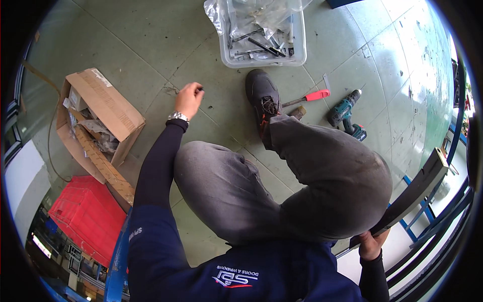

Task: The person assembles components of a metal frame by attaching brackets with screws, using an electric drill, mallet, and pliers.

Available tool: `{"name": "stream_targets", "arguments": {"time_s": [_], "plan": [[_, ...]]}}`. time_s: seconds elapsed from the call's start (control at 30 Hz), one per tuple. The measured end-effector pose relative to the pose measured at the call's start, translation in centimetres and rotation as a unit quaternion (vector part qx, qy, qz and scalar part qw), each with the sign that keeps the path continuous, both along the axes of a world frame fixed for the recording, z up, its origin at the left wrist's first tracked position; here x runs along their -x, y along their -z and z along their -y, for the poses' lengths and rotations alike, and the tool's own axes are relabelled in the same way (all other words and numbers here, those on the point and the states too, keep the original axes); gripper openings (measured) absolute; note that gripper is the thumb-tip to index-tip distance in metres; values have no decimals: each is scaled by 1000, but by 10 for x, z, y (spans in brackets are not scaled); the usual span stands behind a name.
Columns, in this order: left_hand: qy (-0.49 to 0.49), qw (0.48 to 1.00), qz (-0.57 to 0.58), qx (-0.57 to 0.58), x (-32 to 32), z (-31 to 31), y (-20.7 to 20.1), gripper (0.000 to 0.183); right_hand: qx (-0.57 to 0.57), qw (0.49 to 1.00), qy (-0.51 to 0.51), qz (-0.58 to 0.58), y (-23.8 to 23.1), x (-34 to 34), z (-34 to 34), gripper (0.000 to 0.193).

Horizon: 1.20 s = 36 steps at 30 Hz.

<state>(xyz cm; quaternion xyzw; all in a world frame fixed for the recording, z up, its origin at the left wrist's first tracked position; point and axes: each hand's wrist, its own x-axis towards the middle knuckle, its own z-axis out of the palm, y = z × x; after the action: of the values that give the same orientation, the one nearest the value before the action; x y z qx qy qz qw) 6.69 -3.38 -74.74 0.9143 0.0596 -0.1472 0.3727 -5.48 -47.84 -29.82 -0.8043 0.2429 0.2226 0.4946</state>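
Observation:
My left hand (188, 101) is held out over the floor, fingers closed, with a small black piece (200, 89) at the fingertips. It is too small to tell its kind. Low on the right, my right hand (371, 245) grips the near end of a long dark bar (415, 194), which looks like a frame profile. The bar slants up and away to the right, past my knee, and ends in a pale cut face. My knee and sleeve hide part of the grip.
Ahead stands a clear plastic bin (263, 61) with bags and metal parts. A red-handled tool (317, 95) and a teal cordless drill (347, 110) lie right of my shoe (262, 95). At left are an open cardboard box (108, 103) and a red crate (88, 216).

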Motion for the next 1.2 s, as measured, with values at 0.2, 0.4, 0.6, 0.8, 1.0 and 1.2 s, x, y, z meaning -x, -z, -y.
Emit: {"name": "stream_targets", "arguments": {"time_s": [0.2,0.4,0.6,0.8,1.0,1.2], "plan": [[13,1000,-16,-2,10,-7,1,39,-51,995,80,1,-1,-12,-17,43],[-77,981,-84,157,14,-27,-56,47,-18,997,-67,-39,-4,-25,-14,35],[39,891,-302,335,22,-35,-207,50,150,958,-231,82,-15,-66,-39,45],[10,899,-80,430,45,40,-327,41,254,838,-396,276,-36,-124,-86,48],[-86,700,143,695,48,78,-389,72,196,660,-603,403,-33,-168,-183,42],[-237,678,202,666,77,22,-384,48,85,644,-561,513,8,-191,-274,48]]}}
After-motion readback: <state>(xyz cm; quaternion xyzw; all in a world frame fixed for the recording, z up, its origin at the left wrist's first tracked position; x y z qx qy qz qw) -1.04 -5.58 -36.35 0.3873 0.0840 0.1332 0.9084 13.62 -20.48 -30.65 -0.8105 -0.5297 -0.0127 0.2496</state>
